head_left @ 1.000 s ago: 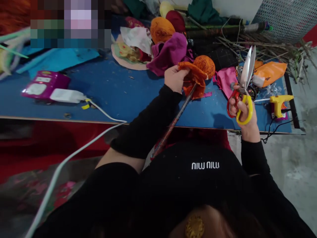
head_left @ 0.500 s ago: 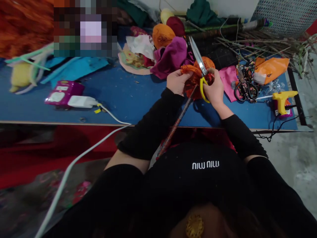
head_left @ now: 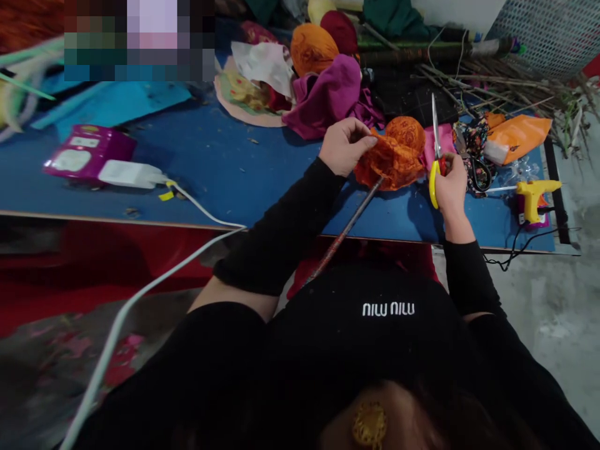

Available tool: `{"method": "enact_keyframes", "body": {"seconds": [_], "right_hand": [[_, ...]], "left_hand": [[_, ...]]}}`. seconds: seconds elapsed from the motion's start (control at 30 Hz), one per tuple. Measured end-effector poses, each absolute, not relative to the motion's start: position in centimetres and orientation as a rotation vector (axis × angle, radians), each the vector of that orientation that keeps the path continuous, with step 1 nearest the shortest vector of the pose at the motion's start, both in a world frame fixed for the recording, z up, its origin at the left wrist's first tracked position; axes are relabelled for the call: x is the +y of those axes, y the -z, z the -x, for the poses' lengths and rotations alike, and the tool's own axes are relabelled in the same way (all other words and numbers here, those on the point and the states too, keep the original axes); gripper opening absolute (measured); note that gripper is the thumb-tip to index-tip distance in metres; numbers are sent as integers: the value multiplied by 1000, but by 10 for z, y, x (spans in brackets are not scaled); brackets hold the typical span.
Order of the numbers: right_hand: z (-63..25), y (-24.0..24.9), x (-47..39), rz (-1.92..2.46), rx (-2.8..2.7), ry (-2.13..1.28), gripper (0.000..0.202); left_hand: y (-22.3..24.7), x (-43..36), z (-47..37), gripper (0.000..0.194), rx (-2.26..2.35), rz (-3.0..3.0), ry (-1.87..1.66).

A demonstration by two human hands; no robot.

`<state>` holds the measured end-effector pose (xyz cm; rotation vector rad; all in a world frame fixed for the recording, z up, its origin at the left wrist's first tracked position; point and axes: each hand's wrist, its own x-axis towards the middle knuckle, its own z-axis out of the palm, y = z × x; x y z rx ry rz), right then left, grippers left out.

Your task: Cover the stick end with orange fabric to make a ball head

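My left hand (head_left: 345, 147) pinches the edge of a crumpled orange patterned cloth (head_left: 396, 165). The cloth gathers round the upper end of a thin wrapped stick (head_left: 349, 226), which slants down over the table edge toward my lap. A rounded orange bundle (head_left: 405, 134) adjoins the cloth at the back. To the right, my right hand (head_left: 450, 184) is closed around a pair of scissors (head_left: 436, 134) with yellow handles, blades pointing up and away from me. The scissors are apart from the cloth. Just behind them lies a piece of pink cloth (head_left: 437, 144).
On the blue table (head_left: 201, 156) stand a purple power socket (head_left: 91, 156) with a white plug and cable at left, and a yellow glue gun (head_left: 534, 197) at right. Black-handled scissors (head_left: 480, 174) lie near it. Purple cloth (head_left: 328, 97) and dry twigs (head_left: 506, 90) lie behind.
My right hand has moved right with the scissors, away from the cloth, and the blades now point more upright. My left hand still pinches the orange cloth. The view has shifted slightly.
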<state>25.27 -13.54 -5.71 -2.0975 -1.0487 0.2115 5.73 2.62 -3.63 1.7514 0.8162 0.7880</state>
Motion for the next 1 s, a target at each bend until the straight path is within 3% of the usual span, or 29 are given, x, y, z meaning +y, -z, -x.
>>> {"method": "enact_keyframes", "body": {"seconds": [0.13,0.27,0.5,0.77,1.0], "right_hand": [[-245,46,-159,1959,-938,-278,45],[-232,29,-192,1652,-841,-643,60],[-210,13,-270,1264,-905,-1241,63],[-199,21,-309,1392,-871,-1599,64],[-176,34,-286,1307,-715,-1659,63]], "left_hand": [[37,-6,-52,13,652,-1937,-811],[36,-31,-41,35,625,-2306,-797],[42,-45,-31,20,618,-2654,-852],[42,-67,-38,11,648,-2781,-992],[44,-82,-41,7,669,-2807,-978]]}}
